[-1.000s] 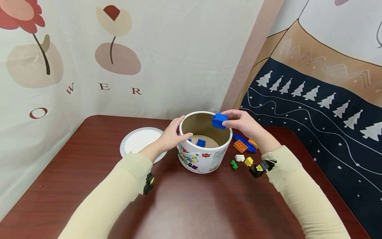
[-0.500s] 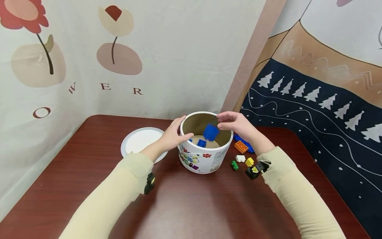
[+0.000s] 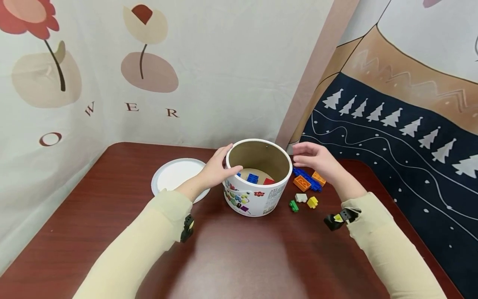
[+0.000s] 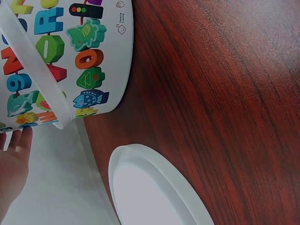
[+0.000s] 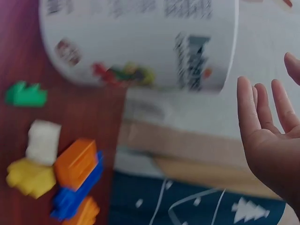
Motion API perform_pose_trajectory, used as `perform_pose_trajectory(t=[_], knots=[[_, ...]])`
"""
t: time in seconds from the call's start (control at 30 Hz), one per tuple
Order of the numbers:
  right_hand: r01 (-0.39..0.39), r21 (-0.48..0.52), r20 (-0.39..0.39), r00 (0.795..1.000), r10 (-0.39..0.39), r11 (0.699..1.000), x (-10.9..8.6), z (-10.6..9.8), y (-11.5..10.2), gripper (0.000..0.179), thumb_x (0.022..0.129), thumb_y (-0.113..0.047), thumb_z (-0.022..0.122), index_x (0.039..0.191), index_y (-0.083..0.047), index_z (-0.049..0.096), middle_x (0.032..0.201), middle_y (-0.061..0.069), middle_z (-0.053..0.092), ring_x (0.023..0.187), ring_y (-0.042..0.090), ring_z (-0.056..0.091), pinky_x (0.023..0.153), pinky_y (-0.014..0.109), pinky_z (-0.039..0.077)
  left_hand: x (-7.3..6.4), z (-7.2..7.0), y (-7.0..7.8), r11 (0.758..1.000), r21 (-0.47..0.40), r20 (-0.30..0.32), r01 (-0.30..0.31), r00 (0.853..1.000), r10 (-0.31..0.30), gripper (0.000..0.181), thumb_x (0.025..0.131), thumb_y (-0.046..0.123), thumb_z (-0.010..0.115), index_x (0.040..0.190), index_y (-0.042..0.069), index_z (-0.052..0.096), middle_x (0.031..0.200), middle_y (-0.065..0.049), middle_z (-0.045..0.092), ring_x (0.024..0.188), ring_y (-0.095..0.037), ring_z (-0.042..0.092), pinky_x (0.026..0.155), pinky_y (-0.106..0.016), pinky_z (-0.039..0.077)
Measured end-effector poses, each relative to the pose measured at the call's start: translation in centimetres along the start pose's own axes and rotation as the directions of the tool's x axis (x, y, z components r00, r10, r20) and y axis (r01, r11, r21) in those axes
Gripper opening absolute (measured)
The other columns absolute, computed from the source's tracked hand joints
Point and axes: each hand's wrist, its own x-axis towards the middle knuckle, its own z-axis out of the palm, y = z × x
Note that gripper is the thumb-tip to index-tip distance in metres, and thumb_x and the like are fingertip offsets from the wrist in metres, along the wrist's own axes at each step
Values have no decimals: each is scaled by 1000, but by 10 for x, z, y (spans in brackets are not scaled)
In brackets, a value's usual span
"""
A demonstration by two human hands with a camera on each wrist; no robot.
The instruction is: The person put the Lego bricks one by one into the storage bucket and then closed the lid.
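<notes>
A white bucket (image 3: 274, 198) with printed pictures stands on the table. My left hand (image 3: 215, 170) rests against its left side, fingers extended along the rim and thumb at the front edge. Inside, a blue brick (image 3: 252, 178) and part of a red piece (image 3: 268, 181) show; the front wall hides the rest. My right hand (image 3: 316, 161) is just right of the bucket, above loose toy bricks, holding nothing. In the right wrist view its fingers (image 5: 248, 110) are extended. Below it lie an orange brick (image 3: 301, 183), another orange brick (image 3: 319, 178) and a long blue piece (image 3: 315, 185).
A white brick (image 3: 301, 197), a yellow brick (image 3: 312, 202) and a green piece (image 3: 293, 206) lie right of the bucket. The round white lid (image 3: 175, 176) is on its left. Printed cloth (image 3: 224, 74) hangs behind the brown table (image 3: 239, 257).
The blue block that my right hand held over the rim was let go and fell into the bucket. That hand has moved right, while my left stays at the rim. The red piece now shows inside.
</notes>
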Motion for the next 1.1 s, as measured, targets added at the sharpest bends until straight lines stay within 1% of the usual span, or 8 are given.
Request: perform_pose_trajectory(t=[0.17, 0.33, 0.47, 0.6, 0.73, 0.83, 1.0, 1.1], knots=[[-42, 4, -15, 999, 42, 999, -15, -15, 28, 48, 92, -22, 58, 131, 3, 44, 116, 3, 53, 94, 6, 61, 82, 20, 53, -1, -1, 0, 1000, 6, -4, 5, 1000, -5, 84, 84, 35, 66, 150, 13, 19, 153, -11, 23, 137, -31, 31, 107, -50, 36], [-106, 29, -14, 994, 107, 994, -28, -22, 61, 51, 93, -22, 58, 133, 5, 40, 128, 16, 46, 92, 3, 60, 83, 20, 53, 0, -1, -1, 1000, 4, -3, 14, 1000, -14, 84, 84, 35, 66, 150, 14, 19, 153, -10, 22, 138, -30, 31, 106, -49, 37], [-160, 66, -19, 987, 162, 985, -37, -24, 85, 56, 92, -21, 59, 135, 9, 37, 139, 28, 35, 93, 4, 60, 82, 21, 54, 0, -1, -1, 1000, 5, -2, 13, 1000, -13, 84, 84, 35, 66, 150, 13, 19, 153, -11, 22, 138, -30, 31, 107, -49, 36], [-209, 92, -12, 977, 211, 974, -44, -24, 105, 58, 91, -16, 59, 136, 12, 34, 140, 31, 32, 91, 1, 60, 82, 22, 54, 0, 0, -1, 1000, 9, -1, 11, 1000, -11, 84, 84, 35, 66, 150, 13, 19, 153, -11, 22, 138, -30, 31, 107, -49, 36], [-247, 72, 17, 969, 247, 966, -48, -25, 119, 57, 91, -11, 58, 137, 12, 33, 137, 34, 34, 88, -3, 59, 82, 23, 54, 1, 0, -1, 1000, 11, 1, 9, 1000, -9, 84, 84, 36, 66, 150, 13, 19, 153, -11, 22, 138, -30, 30, 107, -49, 36], [-263, 25, 36, 964, 262, 964, -49, -25, 125, 56, 90, -10, 59, 137, 10, 35, 137, 35, 36, 91, 0, 59, 83, 24, 54, 1, 0, 0, 1000, 10, -1, 9, 1000, -9, 84, 84, 36, 66, 150, 12, 19, 153, -11, 22, 138, -30, 30, 107, -49, 36], [-290, -64, 56, 954, 294, 955, -48, -21, 131, 58, 87, -13, 64, 136, 7, 39, 138, 32, 39, 103, 15, 55, 84, 26, 54, 1, 0, 1, 1000, 8, 0, 13, 1000, -13, 84, 84, 36, 66, 150, 13, 20, 153, -10, 22, 138, -30, 31, 107, -49, 36], [-298, -78, 68, 950, 304, 951, -47, -19, 135, 59, 86, -13, 65, 135, 7, 40, 135, 29, 42, 103, 19, 52, 82, 24, 54, 2, 0, 0, 1000, 5, 1, 16, 1000, -16, 84, 84, 36, 67, 150, 14, 20, 153, -10, 23, 137, -29, 31, 107, -48, 36]])
